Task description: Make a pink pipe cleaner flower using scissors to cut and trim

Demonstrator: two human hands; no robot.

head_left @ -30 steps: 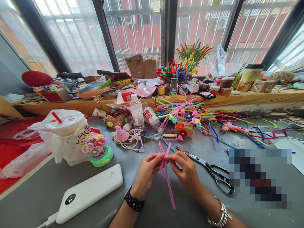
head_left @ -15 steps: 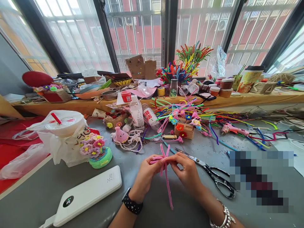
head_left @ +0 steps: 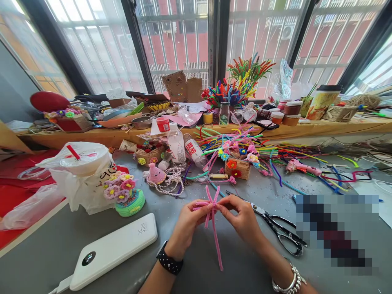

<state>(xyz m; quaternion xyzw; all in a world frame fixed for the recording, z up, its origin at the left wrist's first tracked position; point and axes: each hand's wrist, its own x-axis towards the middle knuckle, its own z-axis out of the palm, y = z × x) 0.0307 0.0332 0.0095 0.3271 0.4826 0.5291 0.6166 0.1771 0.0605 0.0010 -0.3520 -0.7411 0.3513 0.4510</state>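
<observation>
Several pink pipe cleaners cross one another in a star shape in front of me, one long strand hanging toward the table's near edge. My left hand is closed on them from the left, thumb across the crossing point. From the other side my right hand pinches the bundle near its centre; its fingertips meet the left thumb. Just beyond the right hand lie black-handled scissors, blades partly hidden behind that hand.
A white power bank lies at left, near a pipe-cleaner flower pot and a bagged drink cup. Bead strings, bottles and loose pipe cleaners fill the back. A pink glue gun rests at right.
My right hand has shifted slightly to the right, its fingertips now at the right of the crossing. The pink bundle stays almost in place in my left hand.
</observation>
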